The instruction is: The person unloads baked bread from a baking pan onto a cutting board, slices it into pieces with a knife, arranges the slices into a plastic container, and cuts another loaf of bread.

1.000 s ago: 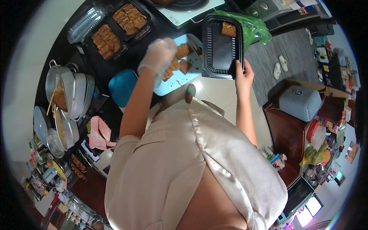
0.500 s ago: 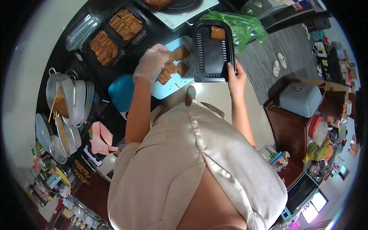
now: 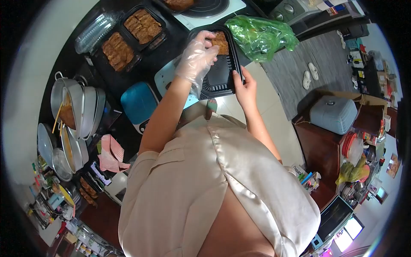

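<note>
In the head view, my left hand (image 3: 199, 58), in a clear plastic glove, is inside a black plastic tray (image 3: 234, 64). Its fingers are curled against the left side of a brown cake slice (image 3: 220, 43) near the tray's far end, and they partly hide it. My right hand (image 3: 245, 85) is bare and grips the tray's right rim, thumb on top. Beneath the tray lies a light blue cutting board (image 3: 165, 79), mostly covered by the tray and my left arm; the cake pieces on it are hidden.
Two filled trays of brown cake (image 3: 143, 26) and clear lids (image 3: 96, 32) stand at the far left. A blue kitchen scale (image 3: 139, 103) is left of the board. Metal pans (image 3: 87, 111) stack further left. A green plastic bag (image 3: 261, 36) lies beyond the tray.
My left hand has moved from the cutting board up and right into the tray. My right hand has brought the tray left over the board. More brown cake shows in the tray.
</note>
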A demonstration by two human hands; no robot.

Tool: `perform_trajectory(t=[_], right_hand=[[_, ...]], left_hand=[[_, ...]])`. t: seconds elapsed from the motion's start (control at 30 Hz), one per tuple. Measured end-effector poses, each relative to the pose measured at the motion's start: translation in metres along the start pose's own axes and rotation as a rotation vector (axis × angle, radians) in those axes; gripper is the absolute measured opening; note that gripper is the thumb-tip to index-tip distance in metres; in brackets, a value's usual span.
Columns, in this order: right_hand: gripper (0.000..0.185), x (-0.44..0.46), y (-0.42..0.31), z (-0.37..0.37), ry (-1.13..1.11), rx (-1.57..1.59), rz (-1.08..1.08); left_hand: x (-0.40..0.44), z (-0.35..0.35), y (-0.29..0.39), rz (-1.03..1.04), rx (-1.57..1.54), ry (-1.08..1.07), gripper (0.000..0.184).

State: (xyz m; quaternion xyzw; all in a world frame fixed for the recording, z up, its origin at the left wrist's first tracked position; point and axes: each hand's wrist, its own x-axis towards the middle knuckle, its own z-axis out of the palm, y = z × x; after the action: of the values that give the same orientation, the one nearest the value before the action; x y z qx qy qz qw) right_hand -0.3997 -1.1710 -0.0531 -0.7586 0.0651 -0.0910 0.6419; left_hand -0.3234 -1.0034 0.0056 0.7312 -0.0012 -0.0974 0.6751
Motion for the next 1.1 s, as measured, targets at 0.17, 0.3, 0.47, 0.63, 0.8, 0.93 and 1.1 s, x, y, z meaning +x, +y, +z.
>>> perform_trajectory(t=[0.17,0.3,0.47,0.63,0.8,0.93,1.1], right_hand=[[0.029,0.000,0.007,-0.005,0.026,-0.020,0.048],[0.032,0.008,0.002,-0.023,0.101,0.048,0.108],[0.028,0.019,0.005,-0.051,0.151,0.042,0.115],[0.025,0.019,0.006,-0.056,0.153,0.052,0.126],[0.028,0.015,0.002,-0.049,0.187,0.057,0.096],[0.028,0.014,0.008,-0.048,0.206,0.063,0.045],[0.027,0.014,0.010,-0.046,0.162,0.042,0.130]], left_hand=[[-0.002,0.004,-0.008,0.324,0.489,0.245,0.038],[-0.022,-0.030,0.027,0.214,0.389,0.416,0.028],[-0.001,-0.055,-0.041,-0.124,0.589,-0.042,0.039],[0.011,-0.008,-0.025,-0.223,0.996,-0.115,0.041],[0.013,-0.009,-0.032,-0.235,1.015,-0.059,0.041],[0.000,-0.030,-0.027,-0.302,0.702,-0.017,0.035],[-0.013,-0.062,-0.018,-0.318,0.456,0.033,0.034]])
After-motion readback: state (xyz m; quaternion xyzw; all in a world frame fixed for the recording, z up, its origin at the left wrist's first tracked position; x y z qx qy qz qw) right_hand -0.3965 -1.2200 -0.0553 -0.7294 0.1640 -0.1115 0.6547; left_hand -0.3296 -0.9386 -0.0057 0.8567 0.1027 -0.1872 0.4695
